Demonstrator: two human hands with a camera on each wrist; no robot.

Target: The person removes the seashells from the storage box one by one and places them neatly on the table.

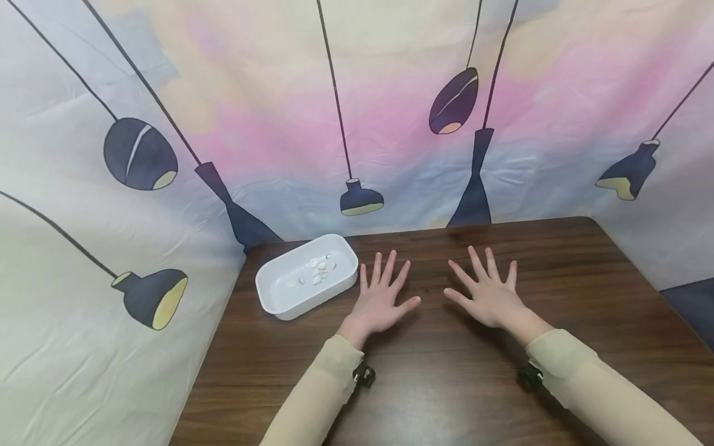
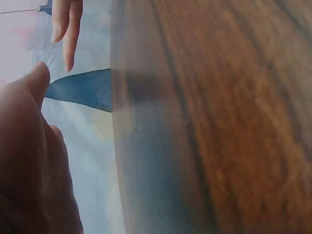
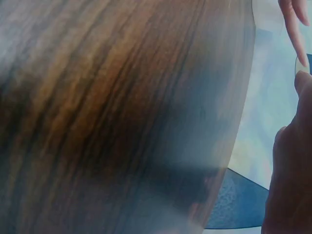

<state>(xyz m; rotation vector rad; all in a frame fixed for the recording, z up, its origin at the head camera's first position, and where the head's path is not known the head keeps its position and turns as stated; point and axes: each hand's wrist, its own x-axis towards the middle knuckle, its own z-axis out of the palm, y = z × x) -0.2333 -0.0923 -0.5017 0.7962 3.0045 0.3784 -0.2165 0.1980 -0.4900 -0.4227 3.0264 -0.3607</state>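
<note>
Tub just left of left hand, farther from right hand; both spread.

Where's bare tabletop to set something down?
The tabletop is bare between the left hand and right hand, between the forearms, and right of the right hand. It's crowded near the far left corner, where the white tray of small pale pieces sits beside the left hand.

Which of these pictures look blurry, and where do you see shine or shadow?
Head view: fairly clear, with a soft sheen on the tabletop between the sleeves; left wrist view: tabletop blurred, bluish reflection towards the backdrop, left hand dim; right wrist view: tabletop blurred too, whitish glare at upper left, right hand dark.
</note>
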